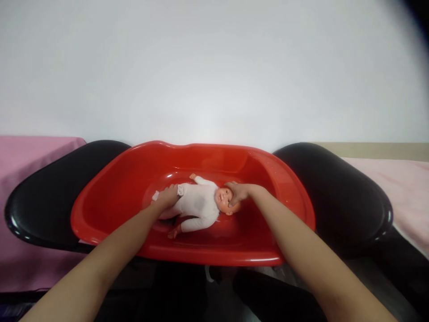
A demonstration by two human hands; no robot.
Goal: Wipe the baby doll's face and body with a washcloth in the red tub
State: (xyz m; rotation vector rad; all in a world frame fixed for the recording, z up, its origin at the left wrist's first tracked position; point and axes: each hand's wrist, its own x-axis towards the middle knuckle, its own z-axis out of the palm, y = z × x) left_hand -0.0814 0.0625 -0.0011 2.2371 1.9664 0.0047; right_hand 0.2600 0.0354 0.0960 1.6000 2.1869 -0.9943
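Item 1: my right hand (238, 192), fingers curled over the crown of the small plastic baby doll in a white soft bodysuit (197, 203), cupping its head. Item 2: my left hand (167, 197), closed loosely around the doll's legs at the opposite end. The doll lies on its back, head to my right, in the middle of the glossy red moulded plastic tub (110, 188). Flanking the tub: two shiny black rounded seats (43, 197); beyond, matte pink cloth (30, 152).

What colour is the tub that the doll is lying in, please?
The tub is bright red, seen clearly in the head view, with the doll lying inside.
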